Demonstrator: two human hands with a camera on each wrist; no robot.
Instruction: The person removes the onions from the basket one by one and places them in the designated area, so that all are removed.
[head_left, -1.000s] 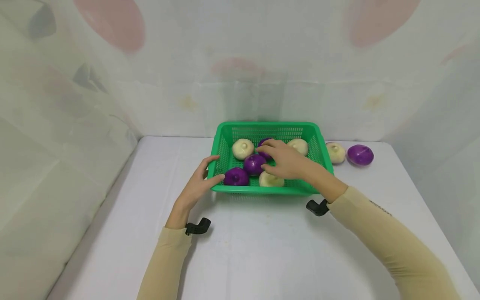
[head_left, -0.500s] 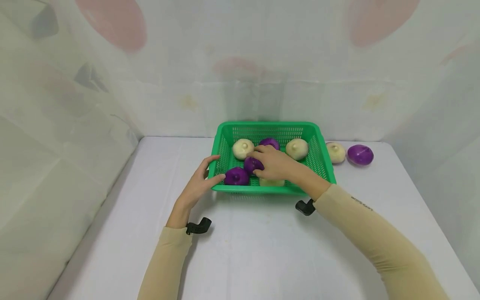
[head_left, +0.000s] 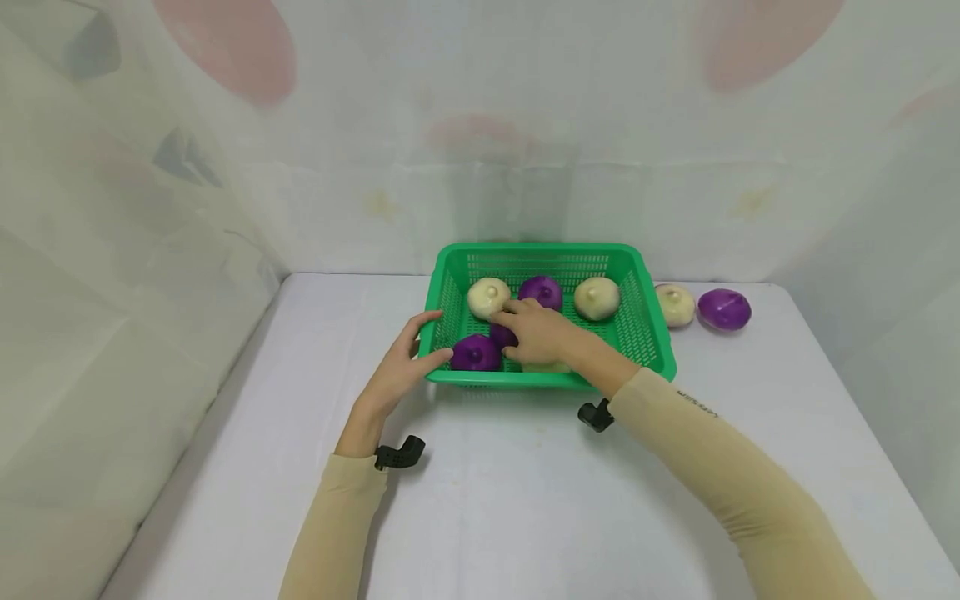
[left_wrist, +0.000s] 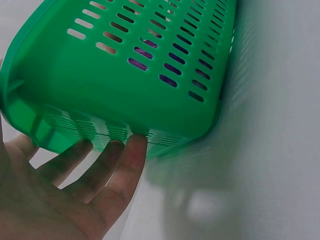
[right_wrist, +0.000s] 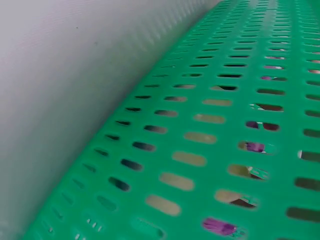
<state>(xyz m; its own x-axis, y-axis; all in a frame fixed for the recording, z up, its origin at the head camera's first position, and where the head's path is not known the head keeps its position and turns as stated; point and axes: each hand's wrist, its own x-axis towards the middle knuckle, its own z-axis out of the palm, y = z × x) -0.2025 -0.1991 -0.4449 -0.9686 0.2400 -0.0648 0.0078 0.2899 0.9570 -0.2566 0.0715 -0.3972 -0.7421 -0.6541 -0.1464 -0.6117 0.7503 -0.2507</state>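
Note:
A green plastic basket (head_left: 480, 377) holds several purple and white onions. My left hand (head_left: 393, 367) grips its left end, thumb over the rim and fingers outside; in the left wrist view, fingertips (left_wrist: 136, 145) touch the slotted wall (left_wrist: 100, 90). My right hand (head_left: 546, 335) is inside the basket with fingers and thumb around a purple onion (head_left: 500, 335), mostly hidden by the hand. Nearby lie a purple onion (head_left: 476, 354) at the front left, a white onion (head_left: 489, 296) behind, and another purple onion (head_left: 541, 292). The right wrist view shows only the basket's slotted side (right_wrist: 295, 110).
At the basket's right end inside sits a white onion (head_left: 597, 298); another white onion (head_left: 547, 367) is partly covered by my right hand. Outside, a white onion (head_left: 677, 305) and a purple onion (head_left: 724, 310) lie on the white table (head_left: 510, 500). A pale curtain (head_left: 337, 208) rises behind.
My right hand has moved left and slightly toward me inside the basket, from beside the back purple onion onto the middle one. The left hand keeps its place on the basket.

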